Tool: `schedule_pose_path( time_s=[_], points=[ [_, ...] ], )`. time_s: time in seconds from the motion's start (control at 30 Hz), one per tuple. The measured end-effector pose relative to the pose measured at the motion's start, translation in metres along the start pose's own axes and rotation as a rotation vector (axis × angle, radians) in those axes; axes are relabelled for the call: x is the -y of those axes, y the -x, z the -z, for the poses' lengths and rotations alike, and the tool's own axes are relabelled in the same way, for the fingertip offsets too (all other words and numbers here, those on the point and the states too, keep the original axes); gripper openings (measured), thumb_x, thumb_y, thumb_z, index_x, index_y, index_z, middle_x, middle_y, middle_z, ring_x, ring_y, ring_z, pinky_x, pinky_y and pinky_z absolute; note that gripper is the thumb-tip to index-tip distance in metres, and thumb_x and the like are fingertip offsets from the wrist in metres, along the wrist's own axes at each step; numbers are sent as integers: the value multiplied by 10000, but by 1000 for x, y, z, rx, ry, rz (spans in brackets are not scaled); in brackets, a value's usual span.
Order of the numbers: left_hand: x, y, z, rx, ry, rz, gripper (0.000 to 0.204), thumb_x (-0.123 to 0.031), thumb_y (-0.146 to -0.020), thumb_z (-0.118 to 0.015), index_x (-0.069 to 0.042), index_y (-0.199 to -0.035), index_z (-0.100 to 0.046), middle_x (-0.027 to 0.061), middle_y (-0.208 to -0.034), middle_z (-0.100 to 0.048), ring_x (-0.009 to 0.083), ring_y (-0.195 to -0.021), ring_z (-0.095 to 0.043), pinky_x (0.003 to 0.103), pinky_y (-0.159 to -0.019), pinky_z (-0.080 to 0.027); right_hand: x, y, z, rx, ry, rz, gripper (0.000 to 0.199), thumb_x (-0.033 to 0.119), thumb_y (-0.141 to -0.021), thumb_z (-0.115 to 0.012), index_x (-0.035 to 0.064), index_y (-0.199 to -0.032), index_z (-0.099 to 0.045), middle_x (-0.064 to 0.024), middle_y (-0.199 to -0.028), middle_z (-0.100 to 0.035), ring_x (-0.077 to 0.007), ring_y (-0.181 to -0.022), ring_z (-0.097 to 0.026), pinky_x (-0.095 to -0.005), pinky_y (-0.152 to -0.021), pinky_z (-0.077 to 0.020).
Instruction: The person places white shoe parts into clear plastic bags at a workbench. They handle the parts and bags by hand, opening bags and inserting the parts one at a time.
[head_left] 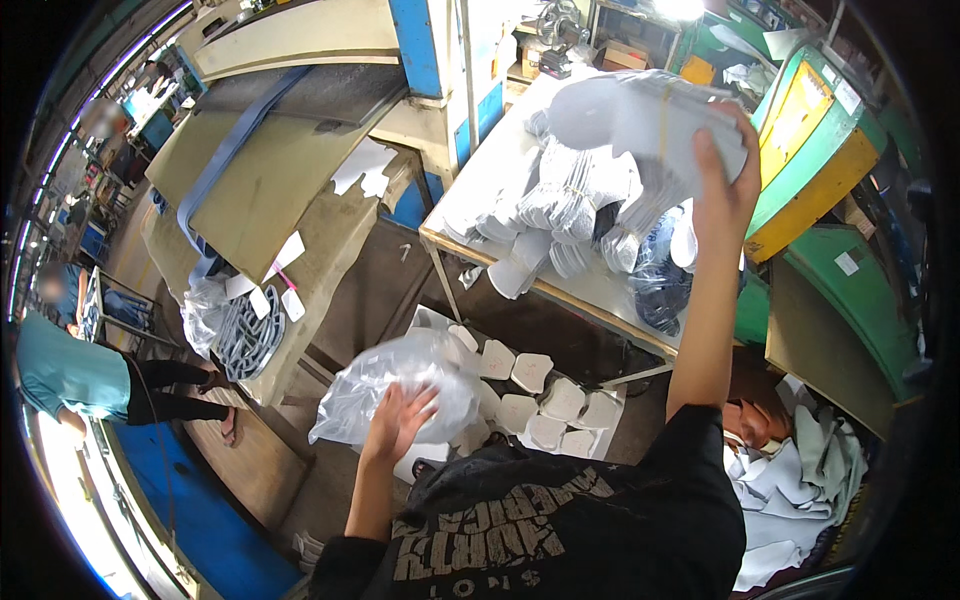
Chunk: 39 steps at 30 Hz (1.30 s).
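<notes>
High over the table at the right, my right hand (737, 165) is closed on a bundle of pale grey cut sheets (635, 125), blurred by motion. A thin band appears to run around the bundle. Lower down, my left hand (398, 420) has its fingers spread at a clear plastic bag (355, 395); whether it touches the bag I cannot tell. The bag bulges over a shallow white box (607, 440) on the floor, which holds several stacks of white cut pieces (532, 372). On the table (590, 285) lie more banded bundles of grey pieces (565, 190).
A dark plastic-wrapped bundle (660, 290) sits at the table's front edge. Green and yellow machinery (810, 140) stands to the right, above a heap of scraps (790, 490). At the left is a worktable with a coiled strap (248, 335); beyond it stands a person (80, 365).
</notes>
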<state>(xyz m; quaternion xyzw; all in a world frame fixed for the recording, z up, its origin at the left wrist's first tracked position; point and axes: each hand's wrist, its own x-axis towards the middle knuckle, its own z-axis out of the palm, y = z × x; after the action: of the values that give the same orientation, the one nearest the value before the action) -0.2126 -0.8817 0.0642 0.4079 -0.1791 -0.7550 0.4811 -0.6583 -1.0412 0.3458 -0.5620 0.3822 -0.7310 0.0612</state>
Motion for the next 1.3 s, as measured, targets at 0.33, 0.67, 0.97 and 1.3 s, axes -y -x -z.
schedule_pose_path(
  time_s=[0.33, 0.67, 0.97, 1.3],
  points=[
    [-32, -14, -51, -116, 306, 19, 550, -356, -1123, -409, -19, -1551, -330, 206, -1600, -412, 400, -1418, -490, 540, -1167, -429, 136, 266, -90, 1280, -385, 189, 525, 103, -828, -736, 173, -1338, -630, -210, -1531, -459, -434, -1324, -524, -485, -1019, -554],
    [-7, 65, 38, -239, 372, -18, 489, -330, -1104, -427, -10, -1473, -441, 205, -1532, -490, 376, -1376, -532, 519, -1153, -447, 80, 274, -133, 1230, -408, -140, 575, 290, -929, -788, 36, -1396, -567, -162, -1415, -577, -316, -1226, -587, -406, -1034, -483],
    [-17, 91, 65, -262, 374, -71, 450, -307, -1086, -444, -3, -1403, -541, 203, -1469, -559, 354, -1338, -570, 501, -1141, -462, 13, 335, -155, 1519, -513, -1095, 813, 497, -886, -823, -41, -1431, -549, -181, -1352, -650, -218, -1233, -599, -365, -1086, -451],
    [-16, 128, 89, -298, 387, -57, 431, -282, -1067, -462, 5, -1325, -652, 201, -1401, -637, 330, -1296, -612, 481, -1127, -480, 109, 342, -142, 1495, 484, -129, 657, 485, -839, -780, 23, -1295, -682, -178, -1163, -687, -348, -1169, -623, -497, -1004, -449]
  ],
)
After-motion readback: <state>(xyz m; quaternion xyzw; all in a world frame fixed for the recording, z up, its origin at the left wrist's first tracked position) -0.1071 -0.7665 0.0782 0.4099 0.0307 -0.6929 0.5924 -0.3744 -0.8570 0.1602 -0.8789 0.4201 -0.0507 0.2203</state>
